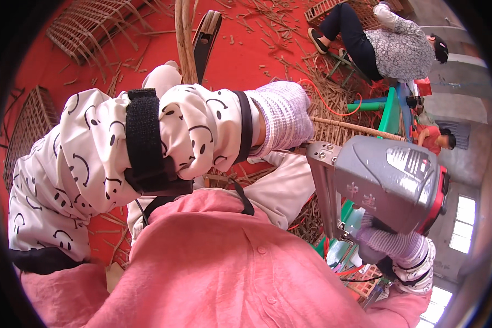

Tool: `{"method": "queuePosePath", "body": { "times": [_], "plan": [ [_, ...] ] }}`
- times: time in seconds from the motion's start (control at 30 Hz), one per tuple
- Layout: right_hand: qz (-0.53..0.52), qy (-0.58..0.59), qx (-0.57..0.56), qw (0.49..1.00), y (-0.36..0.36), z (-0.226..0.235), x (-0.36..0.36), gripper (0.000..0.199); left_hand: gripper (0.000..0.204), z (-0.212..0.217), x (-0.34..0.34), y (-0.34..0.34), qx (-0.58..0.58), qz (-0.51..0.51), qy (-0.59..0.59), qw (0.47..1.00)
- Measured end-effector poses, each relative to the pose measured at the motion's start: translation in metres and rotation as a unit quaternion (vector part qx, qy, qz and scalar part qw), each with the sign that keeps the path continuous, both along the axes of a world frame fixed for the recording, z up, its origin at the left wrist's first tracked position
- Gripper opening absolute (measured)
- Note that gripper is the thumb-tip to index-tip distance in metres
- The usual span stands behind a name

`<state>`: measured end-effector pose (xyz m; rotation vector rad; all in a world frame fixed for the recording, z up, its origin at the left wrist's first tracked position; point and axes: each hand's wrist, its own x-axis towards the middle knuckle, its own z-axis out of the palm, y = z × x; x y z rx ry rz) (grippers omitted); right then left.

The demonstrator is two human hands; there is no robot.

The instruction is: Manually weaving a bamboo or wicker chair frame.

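Note:
My left hand (283, 116), in a lavender-and-white striped knit glove, is closed at the near end of a thin wooden rod (361, 129). Its fingertips are hidden behind the back of the glove. To the right, a grey nail gun (388, 177) with a red end and a metal nose and magazine has its nose close to the left glove. My right hand (391, 240), also in a striped glove, grips the nail gun's handle. The gun body covers part of that hand. Whether the nose touches any wood I cannot tell.
Slatted wooden baskets (90, 27) stand on the red floor (246, 60), among scattered wood strips. Upright wooden poles (185, 41) rise near my left arm. One person (399, 49) sits bent over at the upper right; another (434, 139) is farther off. A green frame (389, 112) and an orange hose (325, 101) are nearby.

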<state>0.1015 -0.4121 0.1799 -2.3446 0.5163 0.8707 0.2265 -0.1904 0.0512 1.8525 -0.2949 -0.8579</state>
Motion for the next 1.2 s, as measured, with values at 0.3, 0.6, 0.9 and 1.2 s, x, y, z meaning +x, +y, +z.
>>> {"method": "queuePosePath", "body": {
  "times": [0.3, 0.6, 0.9, 1.2],
  "plan": [
    [0.071, 0.029, -0.002, 0.997, 0.023, 0.01, 0.015, 0.022, 0.027, -0.006, 0.0, 0.003, 0.0, -0.032, -0.118, 0.993],
    [-0.247, -0.265, 0.311, 0.879, -0.034, -0.029, -0.048, 0.021, 0.025, -0.017, 0.015, 0.004, -0.036, -0.064, -0.13, 0.989],
    [-0.407, -0.328, 0.079, 0.849, -0.18, -0.084, -0.097, 0.02, 0.021, -0.011, 0.011, 0.005, -0.059, -0.058, -0.171, 0.982],
    [-0.308, -0.006, -0.348, 0.886, -0.286, -0.161, -0.08, 0.08, 0.008, -0.005, 0.006, -0.007, 0.014, -0.055, -0.222, 0.973]
  ]
}}
